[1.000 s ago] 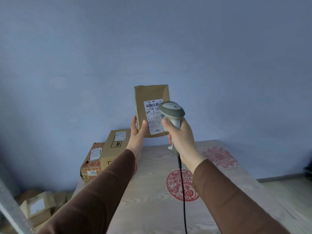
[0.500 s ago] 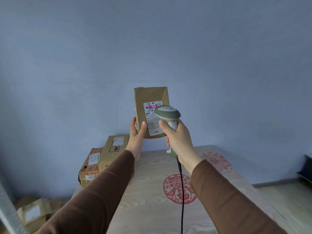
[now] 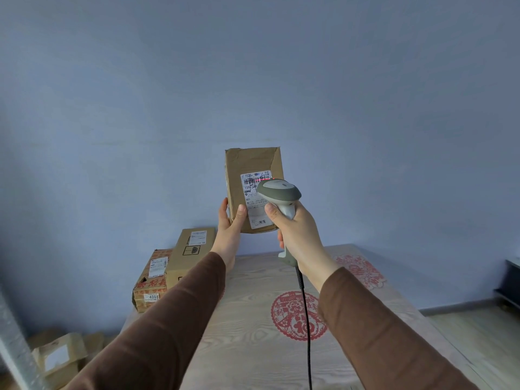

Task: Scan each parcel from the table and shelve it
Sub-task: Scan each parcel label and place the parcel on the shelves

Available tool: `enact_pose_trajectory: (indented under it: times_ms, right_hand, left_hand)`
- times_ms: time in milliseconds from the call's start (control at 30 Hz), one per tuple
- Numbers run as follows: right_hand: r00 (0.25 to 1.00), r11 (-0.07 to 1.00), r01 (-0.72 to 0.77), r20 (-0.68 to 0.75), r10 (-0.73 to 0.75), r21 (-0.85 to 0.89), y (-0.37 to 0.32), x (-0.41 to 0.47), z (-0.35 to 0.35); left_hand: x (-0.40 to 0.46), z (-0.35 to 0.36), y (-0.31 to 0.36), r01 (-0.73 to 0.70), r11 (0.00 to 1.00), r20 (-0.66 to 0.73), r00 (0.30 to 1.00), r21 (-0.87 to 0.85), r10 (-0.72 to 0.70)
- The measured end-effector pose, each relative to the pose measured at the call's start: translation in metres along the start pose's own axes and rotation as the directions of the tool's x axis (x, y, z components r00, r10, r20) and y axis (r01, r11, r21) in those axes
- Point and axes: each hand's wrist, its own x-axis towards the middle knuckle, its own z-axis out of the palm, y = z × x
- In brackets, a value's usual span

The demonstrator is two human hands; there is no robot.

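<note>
My left hand (image 3: 229, 230) holds a small brown cardboard parcel (image 3: 247, 164) upright by its lower left corner, above the far edge of the table. Its white shipping label faces me, and a red scan line lies across the barcode. My right hand (image 3: 298, 235) grips a grey corded barcode scanner (image 3: 278, 191), whose head covers the right part of the label. Two more parcels lie on the table's far left corner: a plain brown box (image 3: 190, 256) and a red-printed box (image 3: 149, 282) beside it.
The wooden table (image 3: 253, 350) bears red paper-cut prints. The scanner's black cable (image 3: 308, 333) hangs down over it. More cardboard parcels (image 3: 57, 357) lie on the floor at lower left, next to a metal upright (image 3: 17, 347). A blue wall stands behind.
The scanner head has shifted left and down across the label, and a red scan line now shows on the barcode. The parcel stays held upright in my left hand.
</note>
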Motion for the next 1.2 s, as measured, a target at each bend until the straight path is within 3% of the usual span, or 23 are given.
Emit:
enact_pose_trajectory:
  times_ms: [233,433,567,767,900,1200]
  right_hand:
    - [1.000,0.999,0.018,-0.016,-0.017,0.040,0.006,0.003,-0.002]
    - [0.997,0.984,-0.071,-0.011,0.074,0.166,0.031,0.021,0.020]
    - [0.986,0.957,-0.163,0.072,0.150,0.239,0.052,0.025,0.055]
    - [0.925,0.889,-0.319,0.310,0.218,0.328,0.071,-0.001,0.130]
    - [0.880,0.868,-0.375,0.419,0.223,0.325,0.072,-0.035,0.185]
    - [0.703,0.854,-0.477,0.674,0.227,0.210,0.043,-0.130,0.337]
  left_hand:
    - [-0.006,-0.008,0.004,0.037,0.999,-0.050,0.998,-0.033,-0.039]
    - [-0.014,-0.042,0.009,0.069,0.996,-0.163,0.984,-0.063,-0.078]
    - [-0.031,-0.076,0.011,0.085,0.995,-0.288,0.953,-0.052,-0.096]
    - [-0.078,-0.134,0.013,0.126,0.989,-0.474,0.868,-0.078,-0.148]
    - [-0.121,-0.181,0.019,0.137,0.987,-0.628,0.762,-0.086,-0.160]
    - [-0.236,-0.318,0.052,0.090,0.991,-0.801,0.583,-0.102,-0.135]
